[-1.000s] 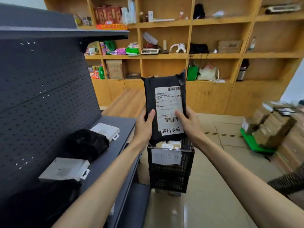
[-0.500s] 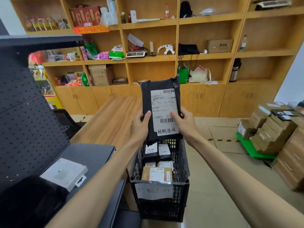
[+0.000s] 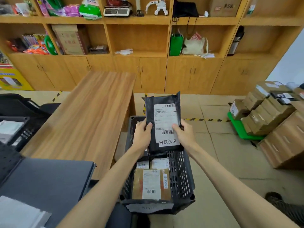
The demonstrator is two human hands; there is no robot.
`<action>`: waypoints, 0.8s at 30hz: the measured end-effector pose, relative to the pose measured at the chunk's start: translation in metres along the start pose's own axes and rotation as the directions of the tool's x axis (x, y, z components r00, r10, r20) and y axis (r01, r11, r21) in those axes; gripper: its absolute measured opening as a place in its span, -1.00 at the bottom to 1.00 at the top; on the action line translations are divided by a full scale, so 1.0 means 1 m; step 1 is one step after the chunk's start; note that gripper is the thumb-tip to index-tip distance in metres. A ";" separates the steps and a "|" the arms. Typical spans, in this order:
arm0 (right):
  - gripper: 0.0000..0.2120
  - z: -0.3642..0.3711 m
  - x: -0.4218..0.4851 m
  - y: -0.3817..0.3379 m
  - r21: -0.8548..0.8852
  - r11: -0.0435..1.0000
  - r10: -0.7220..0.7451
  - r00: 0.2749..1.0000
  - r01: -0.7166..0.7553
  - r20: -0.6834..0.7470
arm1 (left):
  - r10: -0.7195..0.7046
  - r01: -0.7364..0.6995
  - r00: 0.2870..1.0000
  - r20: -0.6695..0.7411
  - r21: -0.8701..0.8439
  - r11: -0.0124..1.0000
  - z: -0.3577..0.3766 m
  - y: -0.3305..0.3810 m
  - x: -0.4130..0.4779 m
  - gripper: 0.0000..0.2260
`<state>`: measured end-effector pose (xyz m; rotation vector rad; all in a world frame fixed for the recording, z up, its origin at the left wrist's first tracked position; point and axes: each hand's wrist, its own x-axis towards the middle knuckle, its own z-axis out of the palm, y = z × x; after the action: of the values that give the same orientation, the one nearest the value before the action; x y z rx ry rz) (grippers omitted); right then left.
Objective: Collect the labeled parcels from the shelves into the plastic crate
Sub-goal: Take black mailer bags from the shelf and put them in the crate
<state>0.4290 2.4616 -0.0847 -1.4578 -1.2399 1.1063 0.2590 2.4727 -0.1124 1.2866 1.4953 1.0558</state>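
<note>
The black mailer parcel (image 3: 166,119), its white label with barcodes and handwriting facing us, stands upright in the air just above the far end of the plastic crate (image 3: 181,175). It is not yet inside. The left hand (image 3: 142,135) grips its left edge and the right hand (image 3: 185,135) its right edge; on each, the thumb presses the front while the fingers are clamped round the back.

Inside the crate we count three labelled parcels: one brown cardboard parcel (image 3: 151,183) lying flat at the near end, and two small parcels (image 3: 142,165) (image 3: 160,163) side by side behind it. Anything under the held parcel is hidden from us.

We judge the task well under way: three parcels collected, a fourth about to be lowered in. What is left is harder to say. On the dark shelf (image 3: 46,181) at lower left lies one white flat package (image 3: 18,214), and we cannot tell whether it bears a label.

Left of the crate stands a wooden surface (image 3: 85,120). To the right, a stack of cardboard boxes (image 3: 269,116) sits on a green cart (image 3: 238,130), too many and too blurred to count.
</note>
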 end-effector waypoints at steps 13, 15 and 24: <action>-0.79 0.038 0.092 0.136 -0.120 0.925 0.365 0.931 -0.361 0.007 | -0.396 0.408 0.888 0.235 -0.004 0.913 0.039 -0.139 0.095 -0.66; -0.78 0.040 0.107 0.151 -0.122 0.912 0.397 0.918 -0.392 0.020 | -0.427 0.442 0.868 0.254 -0.001 0.897 0.047 -0.154 0.109 -0.65; -0.72 0.048 0.172 0.227 -0.126 0.860 0.505 0.860 -0.494 0.072 | -0.539 0.529 0.804 0.250 0.111 0.841 0.074 -0.215 0.168 -0.56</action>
<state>0.4423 2.6143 -0.3294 -1.8894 -1.0181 1.4932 0.2624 2.6216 -0.3532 0.8972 1.5350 0.4590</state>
